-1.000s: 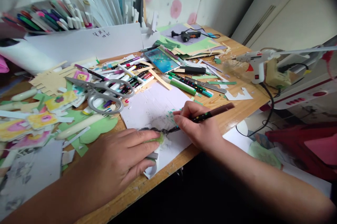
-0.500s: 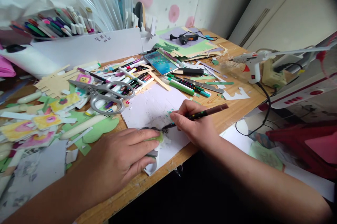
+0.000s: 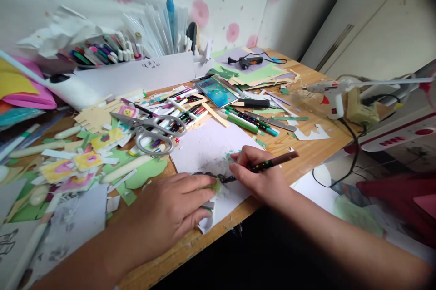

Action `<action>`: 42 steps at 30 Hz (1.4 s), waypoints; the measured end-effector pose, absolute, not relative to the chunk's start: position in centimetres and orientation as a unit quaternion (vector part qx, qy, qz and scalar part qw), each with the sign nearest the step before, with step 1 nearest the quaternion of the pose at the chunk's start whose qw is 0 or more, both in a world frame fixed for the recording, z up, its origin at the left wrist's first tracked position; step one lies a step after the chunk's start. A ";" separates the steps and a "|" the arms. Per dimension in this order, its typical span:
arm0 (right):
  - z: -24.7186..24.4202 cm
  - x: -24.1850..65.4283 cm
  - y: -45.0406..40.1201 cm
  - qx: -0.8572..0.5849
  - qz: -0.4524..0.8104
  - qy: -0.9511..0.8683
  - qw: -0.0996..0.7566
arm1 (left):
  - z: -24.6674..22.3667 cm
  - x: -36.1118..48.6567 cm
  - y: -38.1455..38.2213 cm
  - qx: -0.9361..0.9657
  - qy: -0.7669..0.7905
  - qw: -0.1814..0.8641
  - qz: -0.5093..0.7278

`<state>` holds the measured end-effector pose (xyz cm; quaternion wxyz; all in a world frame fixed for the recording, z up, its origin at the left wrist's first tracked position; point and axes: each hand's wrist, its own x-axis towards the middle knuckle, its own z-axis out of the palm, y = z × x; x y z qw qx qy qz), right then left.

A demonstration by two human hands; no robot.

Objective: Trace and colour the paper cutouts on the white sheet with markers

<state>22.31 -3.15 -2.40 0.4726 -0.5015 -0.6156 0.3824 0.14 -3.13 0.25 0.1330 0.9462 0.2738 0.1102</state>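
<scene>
My right hand (image 3: 262, 174) is closed round a marker (image 3: 275, 160) with a black, dotted barrel and a brown end. The marker's tip meets the dark edge of a small green piece (image 3: 215, 184) on a white sheet of paper (image 3: 197, 147). With fingers close together, my left hand (image 3: 179, 203) presses that piece down and covers most of it. A small grey strip (image 3: 209, 204) shows beneath the left fingers. Dark and green marks speckle the sheet. Grey-handled scissors (image 3: 153, 133) lie to the left, beyond my left hand.
Loose markers (image 3: 250, 120) and a lit phone (image 3: 217, 91) lie behind the sheet. Paper scraps (image 3: 136, 172) and painted paper flowers (image 3: 73, 163) cover the left side. A white glue gun (image 3: 335, 97) stands at right, and a black one (image 3: 250, 61) lies at the back.
The camera has turned slightly left, so everything sits farther right and lower in view. Both hands keep nearly the same pose, with the marker still at the green piece's edge.
</scene>
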 end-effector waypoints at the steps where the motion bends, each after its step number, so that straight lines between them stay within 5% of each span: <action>1: -2.4 22.3 -3.1 -0.497 0.386 -0.620 0.469 | 0.2 0.1 -3.1 0.946 0.273 0.133 0.112; 42: -2.4 22.4 -3.2 -0.485 0.378 -0.627 0.478 | -0.2 0.0 -2.8 0.953 0.251 0.116 0.127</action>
